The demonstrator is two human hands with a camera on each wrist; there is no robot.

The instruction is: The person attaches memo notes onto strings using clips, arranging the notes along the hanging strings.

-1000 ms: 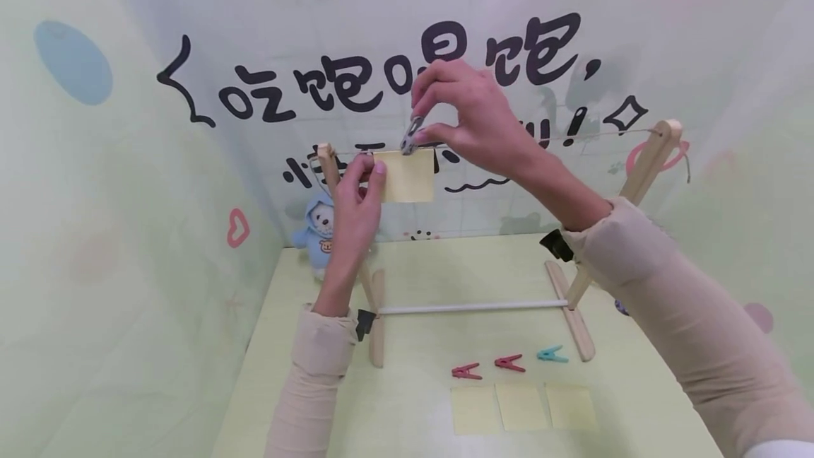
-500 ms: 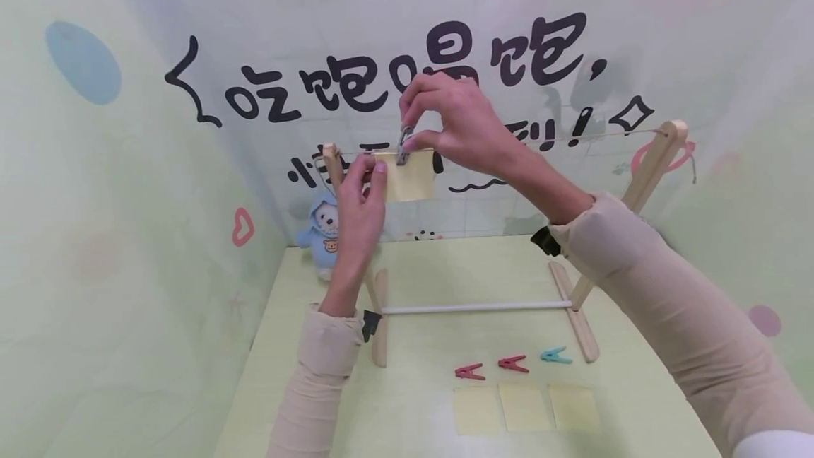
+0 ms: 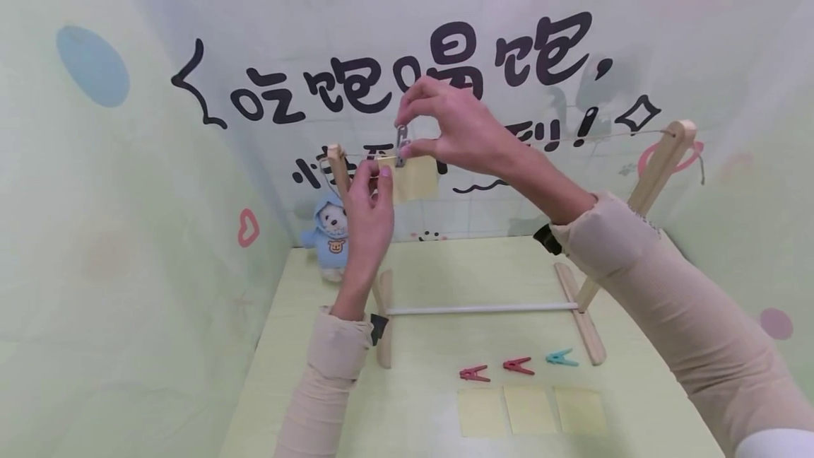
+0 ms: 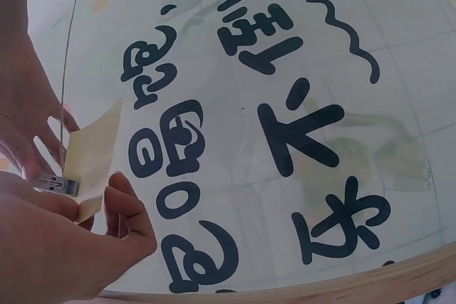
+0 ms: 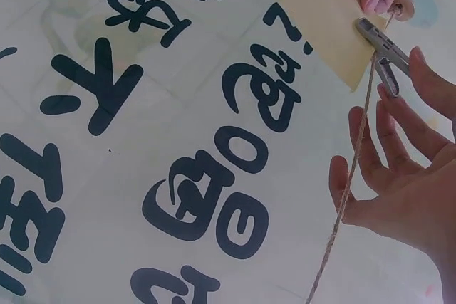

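**Clip and note on the string**

Behind the worktop, a wall sheet printed with large black characters fills the background. On the pale green worktop stands a wooden rack with two slanted ends, a white rod low between its feet and a thin string stretched across its top. A small bear in a blue hood sits at the back left corner.

Near the left end of the string hangs a yellow note. The left hand pinches the note's left edge between thumb and forefinger, just under the string. The right hand reaches over from the right and pinches a grey clip with thumb and forefinger; its other fingers are spread loosely. The clip stands upright, its lower end on the top edge of the note at the string.

Toward the front of the worktop lie three more yellow notes side by side, and just behind them two red clips and one teal clip, well apart from both hands.
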